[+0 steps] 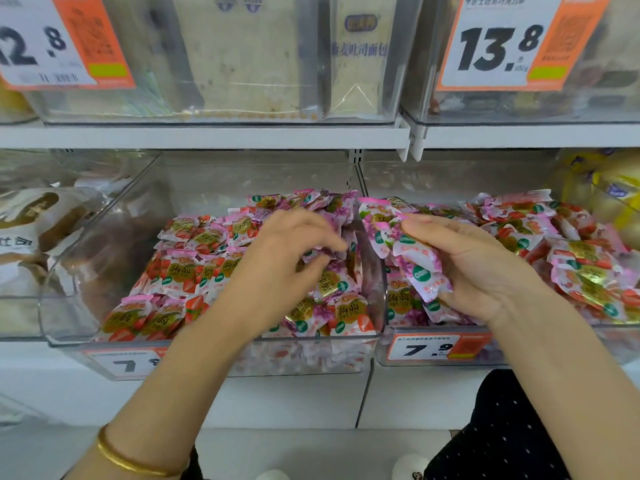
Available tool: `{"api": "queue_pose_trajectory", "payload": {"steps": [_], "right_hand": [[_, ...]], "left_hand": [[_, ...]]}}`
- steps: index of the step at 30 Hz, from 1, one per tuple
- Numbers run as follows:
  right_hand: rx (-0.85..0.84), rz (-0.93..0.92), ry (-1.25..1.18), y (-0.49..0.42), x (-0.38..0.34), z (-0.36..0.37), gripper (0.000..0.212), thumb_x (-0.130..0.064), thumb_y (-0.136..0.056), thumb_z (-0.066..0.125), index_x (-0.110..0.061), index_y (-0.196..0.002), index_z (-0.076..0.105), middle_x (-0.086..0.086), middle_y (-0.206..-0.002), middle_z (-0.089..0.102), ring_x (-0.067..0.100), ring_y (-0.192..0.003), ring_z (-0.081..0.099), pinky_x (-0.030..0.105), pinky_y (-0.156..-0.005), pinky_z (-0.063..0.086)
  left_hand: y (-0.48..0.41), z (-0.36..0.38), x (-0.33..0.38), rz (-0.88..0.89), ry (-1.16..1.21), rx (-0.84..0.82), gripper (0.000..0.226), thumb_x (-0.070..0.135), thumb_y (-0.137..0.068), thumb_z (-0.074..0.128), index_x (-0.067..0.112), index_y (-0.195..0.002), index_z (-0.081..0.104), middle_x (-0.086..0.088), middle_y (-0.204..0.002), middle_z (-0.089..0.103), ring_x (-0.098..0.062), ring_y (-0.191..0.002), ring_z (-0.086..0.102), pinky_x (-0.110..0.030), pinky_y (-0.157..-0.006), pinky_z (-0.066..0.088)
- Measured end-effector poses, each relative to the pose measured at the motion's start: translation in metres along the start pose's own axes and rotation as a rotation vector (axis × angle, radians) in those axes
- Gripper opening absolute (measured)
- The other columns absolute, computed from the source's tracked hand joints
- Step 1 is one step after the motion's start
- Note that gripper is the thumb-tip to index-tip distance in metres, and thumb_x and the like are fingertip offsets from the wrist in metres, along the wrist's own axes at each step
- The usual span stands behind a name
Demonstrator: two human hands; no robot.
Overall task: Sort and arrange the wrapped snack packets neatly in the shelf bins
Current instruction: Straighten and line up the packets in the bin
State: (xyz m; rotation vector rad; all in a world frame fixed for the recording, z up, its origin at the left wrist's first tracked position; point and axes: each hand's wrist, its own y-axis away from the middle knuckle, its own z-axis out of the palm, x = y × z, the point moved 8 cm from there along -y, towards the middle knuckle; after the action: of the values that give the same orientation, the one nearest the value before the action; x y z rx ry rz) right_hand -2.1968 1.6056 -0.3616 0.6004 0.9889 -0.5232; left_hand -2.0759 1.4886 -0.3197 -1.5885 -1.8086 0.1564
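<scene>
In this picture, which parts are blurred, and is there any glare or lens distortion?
Head view: the left hand is smeared by motion at the fingers; the right hand, gripping purple packets, is sharper; the clear bin wall carries pale reflections; the shelf edge runs nearly straight, so distortion looks mild.

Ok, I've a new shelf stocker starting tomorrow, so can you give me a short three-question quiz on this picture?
1. True or false: the right hand holds a bunch of purple-and-white wrapped snack packets.
2. Which price shows on the orange-and-white paper tag on the front of the right-hand clear plastic bin? A 7.9; B 3.5; C 21.0.
3. Fill in: the thin gold bangle sits on the ___ wrist.
Key: 1 true; 2 A; 3 left.
</scene>
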Motion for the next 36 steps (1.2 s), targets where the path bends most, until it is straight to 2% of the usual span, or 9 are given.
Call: {"api": "queue_pose_trajectory", "payload": {"steps": [5, 9, 15, 19, 23, 28, 33, 34, 36], "right_hand": [[0.026, -0.007, 0.006, -0.005, 0.002, -0.006, 0.028, -0.005, -0.074, 0.066, -0.007, -0.102, 0.066, 0.007, -0.077, 0.071, 0.013, -0.06, 0.068, 0.02, -0.05, 0.054], [0.069, 0.027, -0.013, -0.009, 0.005, -0.014, 0.036, -0.007, -0.08, 0.064, -0.011, -0.116, 0.061, 0.006, -0.09, 0.069, 0.015, -0.069, 0.067, 0.022, -0.054, 0.055], [0.007, 0.054, 0.035, -0.008, 0.01, -0.009, 0.008, -0.011, -0.082, 0.062, -0.009, -0.087, 0.067, 0.004, -0.073, 0.071, 0.015, -0.063, 0.069, 0.026, -0.06, 0.058], [-0.006, 0.088, 0.081, -0.005, 0.011, -0.007, 0.007, -0.013, -0.079, 0.064, -0.011, -0.084, 0.067, 0.003, -0.073, 0.07, 0.014, -0.061, 0.067, 0.023, -0.055, 0.057], [-0.055, 0.071, 0.09, -0.003, 0.01, -0.002, 0.021, -0.02, -0.064, 0.067, -0.015, -0.085, 0.067, 0.001, -0.074, 0.068, 0.014, -0.062, 0.066, 0.023, -0.055, 0.055], [-0.102, -0.027, 0.071, -0.005, 0.001, 0.0, 0.038, -0.018, -0.069, 0.07, -0.011, -0.106, 0.065, 0.01, -0.1, 0.07, 0.026, -0.092, 0.068, 0.039, -0.085, 0.054], [0.052, -0.089, 0.101, -0.009, -0.01, -0.023, 0.043, -0.012, -0.066, 0.071, -0.004, -0.107, 0.061, 0.013, -0.095, 0.07, 0.023, -0.08, 0.069, 0.034, -0.072, 0.059], [0.089, -0.079, 0.118, -0.009, -0.013, -0.032, 0.032, -0.011, -0.067, 0.072, -0.006, -0.098, 0.063, 0.01, -0.087, 0.072, 0.02, -0.073, 0.07, 0.031, -0.066, 0.059], [0.182, -0.068, 0.151, -0.008, -0.019, -0.051, 0.01, -0.009, -0.075, 0.07, -0.01, -0.083, 0.064, 0.005, -0.076, 0.071, 0.015, -0.063, 0.069, 0.027, -0.059, 0.057]], "left_hand": [[0.022, 0.042, -0.037, -0.098, -0.345, -0.591, 0.042, 0.039, -0.082, 0.066, 0.035, -0.123, 0.06, 0.012, -0.105, 0.038, -0.011, -0.104, 0.027, -0.029, -0.095, 0.031], [0.025, 0.054, -0.039, -0.106, -0.393, -0.673, 0.048, 0.037, -0.084, 0.065, 0.039, -0.129, 0.053, 0.006, -0.111, 0.037, -0.013, -0.104, 0.024, -0.031, -0.1, 0.029], [0.02, 0.056, -0.041, -0.115, -0.323, -0.634, 0.031, 0.034, -0.081, 0.069, 0.03, -0.111, 0.062, 0.006, -0.11, 0.043, -0.014, -0.109, 0.031, -0.029, -0.097, 0.033], [0.003, 0.026, -0.032, -0.216, 0.004, -0.339, 0.018, 0.027, -0.082, 0.069, 0.016, -0.081, 0.054, 0.005, -0.079, 0.055, -0.002, -0.07, 0.049, -0.01, -0.06, 0.037], [-0.007, 0.005, -0.029, -0.471, 0.463, 0.048, 0.022, 0.021, -0.085, 0.066, 0.009, -0.094, 0.051, -0.011, -0.077, 0.06, -0.004, -0.052, 0.05, -0.012, -0.047, 0.043], [-0.02, 0.033, -0.011, -0.558, 0.806, 0.071, 0.019, 0.017, -0.086, 0.065, 0.007, -0.098, 0.055, -0.006, -0.073, 0.059, -0.005, -0.042, 0.046, -0.017, -0.042, 0.041], [-0.034, 0.049, -0.002, -0.542, 0.93, -0.02, 0.016, 0.02, -0.093, 0.055, 0.009, -0.084, 0.063, -0.003, -0.069, 0.058, -0.011, -0.054, 0.055, -0.023, -0.051, 0.051], [-0.036, 0.049, -0.007, -0.537, 0.855, -0.005, 0.016, 0.018, -0.095, 0.052, 0.009, -0.089, 0.064, -0.004, -0.075, 0.062, -0.011, -0.059, 0.057, -0.024, -0.054, 0.053], [-0.041, 0.048, -0.018, -0.41, 0.377, -0.015, 0.016, 0.011, -0.095, 0.051, 0.012, -0.097, 0.067, -0.003, -0.09, 0.064, -0.012, -0.075, 0.059, -0.024, -0.067, 0.051]]}}
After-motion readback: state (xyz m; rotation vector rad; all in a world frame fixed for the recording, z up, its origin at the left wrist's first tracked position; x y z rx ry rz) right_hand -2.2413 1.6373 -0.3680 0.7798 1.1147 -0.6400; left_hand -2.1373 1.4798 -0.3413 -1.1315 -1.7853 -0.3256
